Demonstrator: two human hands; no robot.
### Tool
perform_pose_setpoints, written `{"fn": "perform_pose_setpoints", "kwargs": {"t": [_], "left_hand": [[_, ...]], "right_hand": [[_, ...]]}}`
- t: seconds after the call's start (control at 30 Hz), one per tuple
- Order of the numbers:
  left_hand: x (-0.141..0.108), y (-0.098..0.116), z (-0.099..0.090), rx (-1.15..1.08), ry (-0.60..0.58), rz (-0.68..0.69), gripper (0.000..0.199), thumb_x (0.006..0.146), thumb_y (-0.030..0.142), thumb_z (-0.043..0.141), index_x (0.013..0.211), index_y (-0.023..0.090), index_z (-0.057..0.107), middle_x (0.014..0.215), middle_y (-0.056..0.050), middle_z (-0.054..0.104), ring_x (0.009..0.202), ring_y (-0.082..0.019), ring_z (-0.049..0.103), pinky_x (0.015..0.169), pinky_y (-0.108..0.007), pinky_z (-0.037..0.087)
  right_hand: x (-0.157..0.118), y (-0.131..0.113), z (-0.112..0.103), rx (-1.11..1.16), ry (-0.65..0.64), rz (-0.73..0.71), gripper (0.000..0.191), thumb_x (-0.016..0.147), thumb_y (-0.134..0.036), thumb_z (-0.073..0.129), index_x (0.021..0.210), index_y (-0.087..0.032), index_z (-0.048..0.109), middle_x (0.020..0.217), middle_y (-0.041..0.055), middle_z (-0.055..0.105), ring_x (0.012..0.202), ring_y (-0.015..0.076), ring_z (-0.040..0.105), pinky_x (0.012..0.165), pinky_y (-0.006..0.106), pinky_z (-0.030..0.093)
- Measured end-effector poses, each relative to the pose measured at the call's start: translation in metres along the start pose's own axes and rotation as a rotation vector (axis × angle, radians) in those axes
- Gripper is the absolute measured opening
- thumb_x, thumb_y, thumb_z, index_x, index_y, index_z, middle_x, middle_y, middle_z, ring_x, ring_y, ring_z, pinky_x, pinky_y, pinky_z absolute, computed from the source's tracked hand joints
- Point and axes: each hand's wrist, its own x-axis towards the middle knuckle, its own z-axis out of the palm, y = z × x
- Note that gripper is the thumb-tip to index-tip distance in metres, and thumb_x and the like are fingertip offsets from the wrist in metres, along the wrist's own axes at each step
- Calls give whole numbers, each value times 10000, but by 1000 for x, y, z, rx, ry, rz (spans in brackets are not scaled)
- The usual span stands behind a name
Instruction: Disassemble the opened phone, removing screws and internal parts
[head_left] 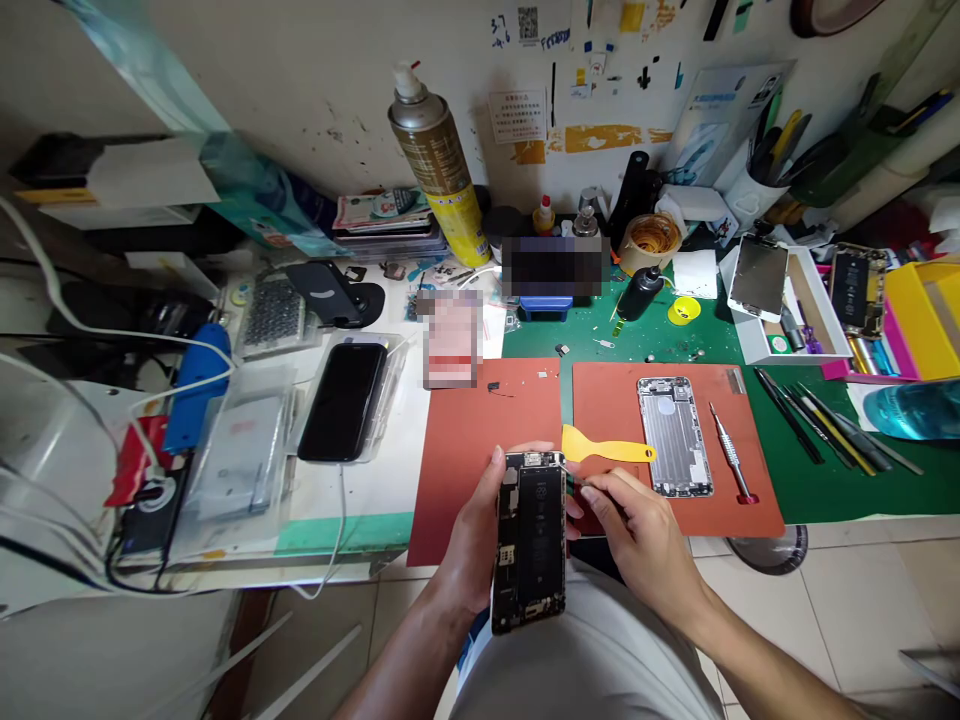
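My left hand is wrapped round an opened smartphone, held tilted above my lap. Its black battery and inner boards face up. Beside the phone's upper right edge, my right hand is closed in a pinch. A thin dark piece shows at its fingertips, too small to name. Just beyond both hands lies a yellow plastic scraper. To the right, on the red-brown mat, rest a bare silver phone housing and a small screwdriver with a red end cap.
Tweezers and thin tools lie at the right, below a white parts box. A spray can stands at the back. On the left are a black-screened phone, white cables and a blue tool.
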Motion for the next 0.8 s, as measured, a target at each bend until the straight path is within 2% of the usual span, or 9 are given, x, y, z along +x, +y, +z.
{"fn": "perform_pose_setpoints", "kwargs": {"t": [0.13, 0.23, 0.33, 0.43, 0.53, 0.7, 0.8], "left_hand": [[-2, 2, 3, 25, 12, -5, 634, 1005, 684, 456, 1426, 216, 532, 931, -131, 775, 749, -301, 762, 713, -432, 604], [-2, 1, 3, 16, 26, -14, 641, 999, 682, 471, 1436, 216, 527, 914, -129, 778, 750, -308, 767, 721, -433, 605], [-1, 1, 1, 6, 11, -18, 595, 1008, 654, 474, 1409, 220, 548, 932, -124, 781, 752, -307, 769, 736, -440, 604], [-1, 0, -2, -13, 3, -22, 515, 1011, 611, 500, 1344, 228, 587, 1011, -124, 782, 753, -299, 770, 743, -451, 608], [-2, 0, -3, -23, 0, -15, 460, 1012, 595, 506, 1277, 232, 607, 1034, -120, 780, 760, -298, 770, 749, -457, 608], [-3, 0, 1, 13, -23, 29, 460, 1032, 604, 441, 1210, 220, 619, 1044, -129, 777, 742, -290, 761, 721, -424, 593], [-5, 0, 1, 17, -20, 26, 455, 1037, 597, 433, 1204, 220, 625, 1061, -125, 780, 746, -277, 757, 739, -422, 593]], "right_hand": [[2, 1, -3, 46, -30, 36, 254, 1090, -344, 488, 902, -250, 630, 759, -13, 666, 661, 164, 597, 613, 284, 467], [2, 1, -5, 23, -35, 3, 277, 1095, -336, 469, 919, -247, 664, 800, 7, 688, 702, 172, 634, 652, 293, 502], [3, -1, -7, 30, -77, -39, 337, 1107, -310, 427, 931, -250, 708, 865, 28, 720, 747, 174, 668, 718, 307, 537], [3, -5, -11, 134, -132, -42, 268, 1089, -297, 473, 973, -257, 712, 844, 3, 743, 682, 159, 668, 674, 292, 537], [4, -8, -12, 206, -168, -7, 243, 1082, -329, 495, 971, -252, 697, 817, -3, 744, 659, 158, 652, 652, 286, 524], [0, -6, -5, 256, -174, 71, 373, 1105, -416, 434, 867, -242, 664, 855, 34, 720, 790, 187, 670, 779, 323, 554], [-2, -4, -3, 336, -213, 120, 313, 1094, -427, 460, 949, -244, 668, 850, 18, 718, 705, 168, 656, 678, 295, 550]]}}
